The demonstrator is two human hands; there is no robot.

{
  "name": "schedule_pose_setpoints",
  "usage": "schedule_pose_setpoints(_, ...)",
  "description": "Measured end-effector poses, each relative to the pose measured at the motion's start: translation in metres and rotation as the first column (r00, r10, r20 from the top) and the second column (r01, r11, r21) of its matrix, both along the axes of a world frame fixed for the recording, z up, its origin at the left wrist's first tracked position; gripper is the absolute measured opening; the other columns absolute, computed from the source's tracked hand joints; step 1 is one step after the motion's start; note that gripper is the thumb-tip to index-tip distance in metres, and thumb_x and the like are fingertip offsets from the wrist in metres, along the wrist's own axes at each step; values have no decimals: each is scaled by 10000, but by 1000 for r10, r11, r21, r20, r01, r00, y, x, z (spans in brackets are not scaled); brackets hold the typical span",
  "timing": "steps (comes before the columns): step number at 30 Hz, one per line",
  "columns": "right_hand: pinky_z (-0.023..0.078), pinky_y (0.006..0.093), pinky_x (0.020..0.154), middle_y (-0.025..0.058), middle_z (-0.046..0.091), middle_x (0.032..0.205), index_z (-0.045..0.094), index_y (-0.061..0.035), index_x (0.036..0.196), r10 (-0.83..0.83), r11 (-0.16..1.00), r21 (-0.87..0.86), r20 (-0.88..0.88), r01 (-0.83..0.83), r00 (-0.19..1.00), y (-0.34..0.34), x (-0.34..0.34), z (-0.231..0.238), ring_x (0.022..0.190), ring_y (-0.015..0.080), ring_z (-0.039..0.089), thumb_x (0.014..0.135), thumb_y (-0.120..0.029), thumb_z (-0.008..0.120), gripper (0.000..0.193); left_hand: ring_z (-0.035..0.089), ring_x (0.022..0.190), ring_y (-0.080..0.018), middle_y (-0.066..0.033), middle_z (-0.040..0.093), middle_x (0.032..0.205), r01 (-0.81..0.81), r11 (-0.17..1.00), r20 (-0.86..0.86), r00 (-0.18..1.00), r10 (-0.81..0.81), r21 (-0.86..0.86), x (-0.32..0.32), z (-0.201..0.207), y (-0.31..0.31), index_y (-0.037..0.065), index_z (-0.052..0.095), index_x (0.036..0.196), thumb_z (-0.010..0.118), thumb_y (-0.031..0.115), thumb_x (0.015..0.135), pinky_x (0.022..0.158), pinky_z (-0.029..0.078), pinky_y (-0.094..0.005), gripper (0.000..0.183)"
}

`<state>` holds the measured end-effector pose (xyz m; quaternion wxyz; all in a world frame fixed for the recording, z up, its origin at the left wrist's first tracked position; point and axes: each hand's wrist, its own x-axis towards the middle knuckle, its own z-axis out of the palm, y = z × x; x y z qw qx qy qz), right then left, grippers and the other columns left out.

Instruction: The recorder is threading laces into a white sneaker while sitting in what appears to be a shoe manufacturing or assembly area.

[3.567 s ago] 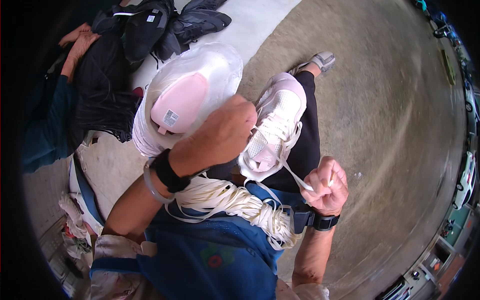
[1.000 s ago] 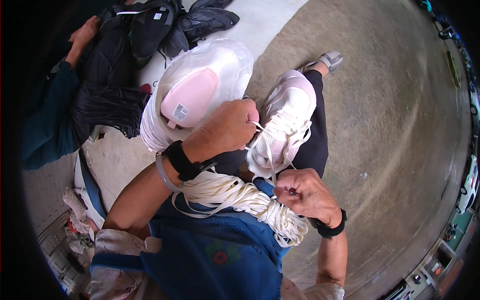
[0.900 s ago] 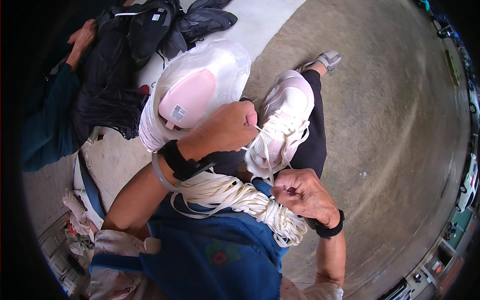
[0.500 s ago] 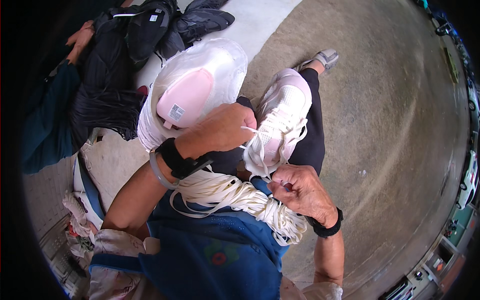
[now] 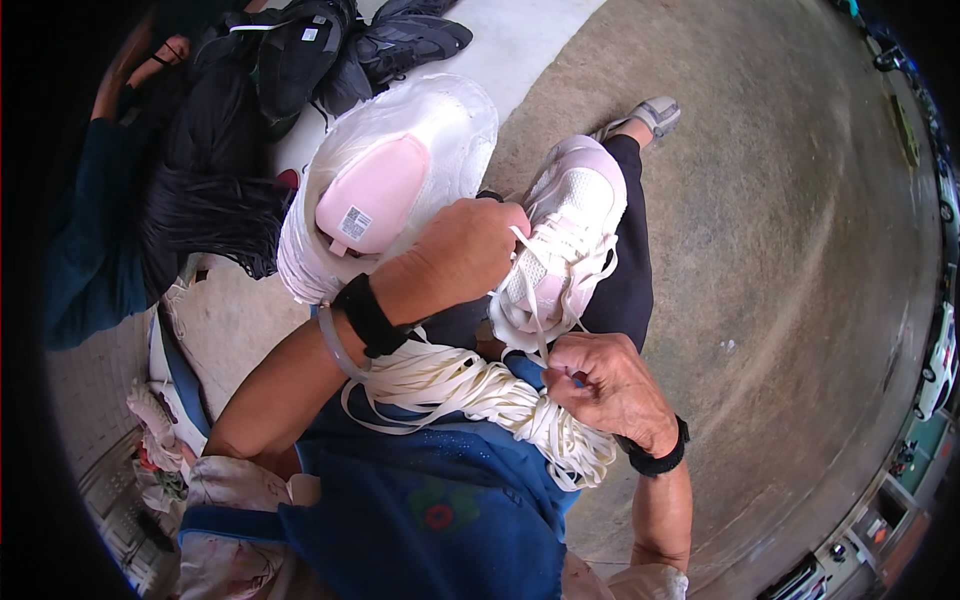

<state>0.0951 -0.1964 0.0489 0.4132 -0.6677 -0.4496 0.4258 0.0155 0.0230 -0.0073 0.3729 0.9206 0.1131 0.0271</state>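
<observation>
A white and pale pink sneaker upper [image 5: 578, 205] lies across my lap, a cream lace [image 5: 537, 300] running through its eyelets. My left hand [image 5: 465, 250] is closed beside the upper, pinching a strand of that lace at the eyelets. Nearer my body, my right hand [image 5: 608, 385] is curled with the lace between thumb and fingers, just below the upper's near end. A thick bundle of cream shoelaces [image 5: 475, 395] rests on my blue apron [image 5: 430, 500], under and between my forearms.
Left of the upper sits a white shoe piece with a pink tongue [image 5: 380, 190] bearing a label. Black shoes [image 5: 305, 65] and a mass of black laces [image 5: 210, 210] are at far left, near another person's hand [image 5: 172, 50]. Concrete floor [image 5: 780, 280] spreads to the right.
My left hand has shifted slightly right and turned, drawing its strand close over the upper. The right hand has barely moved. The other person's arm at far left has moved.
</observation>
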Motion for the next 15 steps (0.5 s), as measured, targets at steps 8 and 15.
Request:
schedule_pose_setpoints(8,298,308,457,68,413,583,481,-3,663,-33,999,-10,-53,32,998,1,2,1,494,147,376,708,58,602,143,516,432,-129,-92,567,579,-392,701,-570,821,-26,-596,10,46,17,9,639,850,540,289,850,411,398,-260,297)
schedule_pose_setpoints(15,283,292,450,50,439,580,512,-12,655,22,994,104,-101,-12,995,-2,6,-3,487,126,399,732,42,636,156,527,433,-163,-119,582,605,-310,851,-567,823,18,-424,7,34,5,-15,614,901,523,246,893,403,403,-285,277)
